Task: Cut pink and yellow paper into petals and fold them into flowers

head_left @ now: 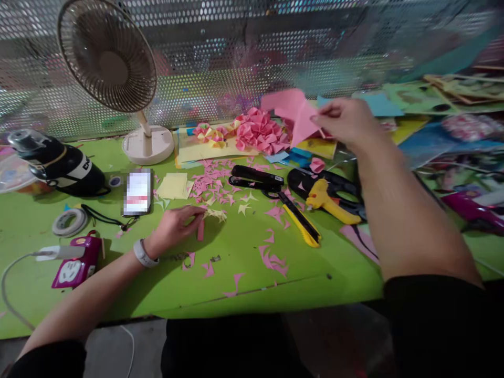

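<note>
My right hand (346, 122) pinches a sheet of pink paper (301, 116) by its right edge, raised above the back of the table. Behind and below that sheet lies a pile of folded pink paper flowers (262, 131). Over the middle left of the table, my left hand (177, 227) has its fingers pressed together beside small yellow paper scraps (216, 214). A narrow pink strip (200, 230) lies just below these fingertips. Whether the fingers hold anything is hidden. Many pink paper cuttings (214, 181) are scattered beyond the left hand.
A black stapler (255, 178), a yellow-black utility knife (301, 226) and a yellow glue gun (334, 202) lie mid-table. A fan (147, 144), black bottle (71, 165), phone (137, 191) and tape roll (70, 222) are leftward. Perforated metal (220, 58) walls the back.
</note>
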`<action>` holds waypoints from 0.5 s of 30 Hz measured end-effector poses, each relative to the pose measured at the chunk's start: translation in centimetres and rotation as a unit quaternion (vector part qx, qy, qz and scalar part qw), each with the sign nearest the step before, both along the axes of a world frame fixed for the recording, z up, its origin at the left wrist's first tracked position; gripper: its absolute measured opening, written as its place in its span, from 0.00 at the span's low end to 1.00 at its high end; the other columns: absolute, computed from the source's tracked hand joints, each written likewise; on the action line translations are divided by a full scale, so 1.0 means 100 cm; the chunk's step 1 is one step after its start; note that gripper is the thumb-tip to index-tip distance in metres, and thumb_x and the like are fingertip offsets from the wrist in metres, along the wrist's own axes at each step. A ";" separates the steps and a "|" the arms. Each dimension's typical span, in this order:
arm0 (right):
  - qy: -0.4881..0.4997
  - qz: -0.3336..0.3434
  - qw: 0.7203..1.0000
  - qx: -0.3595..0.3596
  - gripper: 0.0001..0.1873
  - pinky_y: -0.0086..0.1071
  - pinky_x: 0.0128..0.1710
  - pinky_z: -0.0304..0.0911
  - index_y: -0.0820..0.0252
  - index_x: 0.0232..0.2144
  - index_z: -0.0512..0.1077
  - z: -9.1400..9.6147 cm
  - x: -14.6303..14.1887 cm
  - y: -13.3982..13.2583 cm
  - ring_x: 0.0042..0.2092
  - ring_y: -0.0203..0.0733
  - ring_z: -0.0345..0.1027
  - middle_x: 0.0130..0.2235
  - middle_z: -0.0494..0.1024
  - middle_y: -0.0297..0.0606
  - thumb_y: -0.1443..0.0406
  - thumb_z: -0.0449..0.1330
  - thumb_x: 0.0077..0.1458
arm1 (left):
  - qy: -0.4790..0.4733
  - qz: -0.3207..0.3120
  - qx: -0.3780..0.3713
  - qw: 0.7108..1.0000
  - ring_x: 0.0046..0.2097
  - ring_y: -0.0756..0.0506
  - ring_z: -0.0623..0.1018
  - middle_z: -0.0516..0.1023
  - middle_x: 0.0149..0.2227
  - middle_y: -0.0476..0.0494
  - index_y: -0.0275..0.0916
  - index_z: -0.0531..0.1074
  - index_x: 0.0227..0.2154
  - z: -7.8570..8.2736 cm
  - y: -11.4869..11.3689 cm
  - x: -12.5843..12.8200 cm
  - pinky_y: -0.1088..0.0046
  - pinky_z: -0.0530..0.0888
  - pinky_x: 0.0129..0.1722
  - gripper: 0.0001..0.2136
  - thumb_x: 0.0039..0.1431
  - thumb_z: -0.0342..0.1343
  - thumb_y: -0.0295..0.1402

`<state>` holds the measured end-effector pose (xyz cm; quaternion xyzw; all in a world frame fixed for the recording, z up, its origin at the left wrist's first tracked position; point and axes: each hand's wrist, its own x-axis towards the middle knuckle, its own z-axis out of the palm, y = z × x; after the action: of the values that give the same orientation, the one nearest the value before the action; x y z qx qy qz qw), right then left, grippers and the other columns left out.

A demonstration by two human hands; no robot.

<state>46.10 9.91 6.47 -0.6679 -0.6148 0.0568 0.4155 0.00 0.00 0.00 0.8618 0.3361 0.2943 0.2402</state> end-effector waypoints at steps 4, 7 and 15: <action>0.014 0.124 0.992 0.024 0.05 0.44 0.38 0.74 0.53 0.32 0.74 0.029 -0.066 -0.041 0.35 0.44 0.75 0.35 0.81 0.36 0.59 0.62 0.57 | -0.110 0.003 -0.215 0.970 0.48 0.42 0.82 0.81 0.49 0.37 0.37 0.76 0.50 0.013 0.003 0.000 0.62 0.80 0.50 0.16 0.63 0.59 0.40; -0.114 0.260 0.957 0.063 0.04 0.48 0.43 0.77 0.54 0.34 0.75 0.024 -0.143 -0.088 0.45 0.48 0.78 0.48 0.82 0.39 0.66 0.59 0.59 | -0.211 -0.049 -0.401 0.890 0.60 0.38 0.75 0.73 0.60 0.34 0.43 0.66 0.61 0.021 0.001 0.001 0.57 0.76 0.55 0.25 0.63 0.59 0.43; -0.312 0.436 0.836 0.119 0.13 0.53 0.55 0.70 0.70 0.45 0.77 -0.031 -0.252 -0.149 0.51 0.53 0.76 0.49 0.81 0.54 0.66 0.58 0.63 | -0.356 0.004 -0.525 0.773 0.39 0.49 0.79 0.79 0.45 0.40 0.38 0.74 0.46 0.013 -0.016 0.012 0.71 0.78 0.39 0.14 0.60 0.63 0.38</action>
<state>20.92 -4.96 3.39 -0.2579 -0.9415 -0.0526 0.2104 1.16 -1.58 1.32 0.4335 0.3320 0.3588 0.7570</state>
